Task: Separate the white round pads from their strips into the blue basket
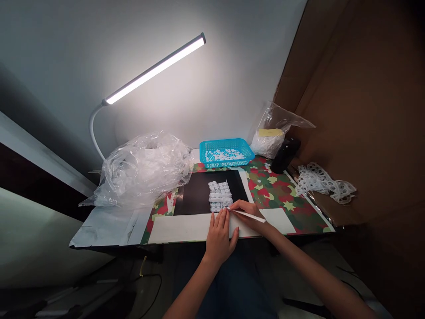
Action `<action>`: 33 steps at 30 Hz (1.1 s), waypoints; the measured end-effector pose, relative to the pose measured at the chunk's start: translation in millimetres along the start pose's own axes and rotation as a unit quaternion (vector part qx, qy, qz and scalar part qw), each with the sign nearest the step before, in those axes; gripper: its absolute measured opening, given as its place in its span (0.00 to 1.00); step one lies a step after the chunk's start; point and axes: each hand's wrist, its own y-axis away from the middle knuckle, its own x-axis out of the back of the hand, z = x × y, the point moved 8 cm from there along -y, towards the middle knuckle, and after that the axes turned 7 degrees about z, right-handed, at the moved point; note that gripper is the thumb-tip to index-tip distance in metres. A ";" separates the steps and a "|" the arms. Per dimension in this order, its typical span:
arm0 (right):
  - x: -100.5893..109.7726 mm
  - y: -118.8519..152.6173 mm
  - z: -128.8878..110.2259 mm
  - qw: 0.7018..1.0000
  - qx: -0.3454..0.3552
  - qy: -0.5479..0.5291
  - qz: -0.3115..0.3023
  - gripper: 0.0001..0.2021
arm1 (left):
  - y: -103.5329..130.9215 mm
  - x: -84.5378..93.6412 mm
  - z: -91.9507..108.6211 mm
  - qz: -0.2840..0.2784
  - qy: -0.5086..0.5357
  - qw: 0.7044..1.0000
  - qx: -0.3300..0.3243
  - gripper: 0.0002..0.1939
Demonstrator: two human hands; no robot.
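On the black mat (192, 195) lies a block of small white round pieces (220, 195) set in rows, with whitish strips between some rows. My left hand (220, 235) rests flat at its near edge, fingers stretched out and fingertips touching the lowest row. My right hand (250, 212) is closed around a slim white pen-like tool (250, 215). Its tip points at the lower right corner of the block, close to my left fingertips. Whether the tool is a pen or tweezers I cannot make out.
Behind the mat stands a blue basket (227, 164) of loose white discs. A large clear plastic bag (142, 170) is at left, a smaller bag (268, 141) and a black cylinder (285, 155) at right. White perforated strips (323, 181) lie far right. A lamp (156, 68) shines above.
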 end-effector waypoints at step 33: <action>-15.1 -10.3 -2.2 0.983 0.117 0.132 -0.050 0.09 | -1.4 -0.8 0.1 0.022 0.015 1.000 -0.004 0.25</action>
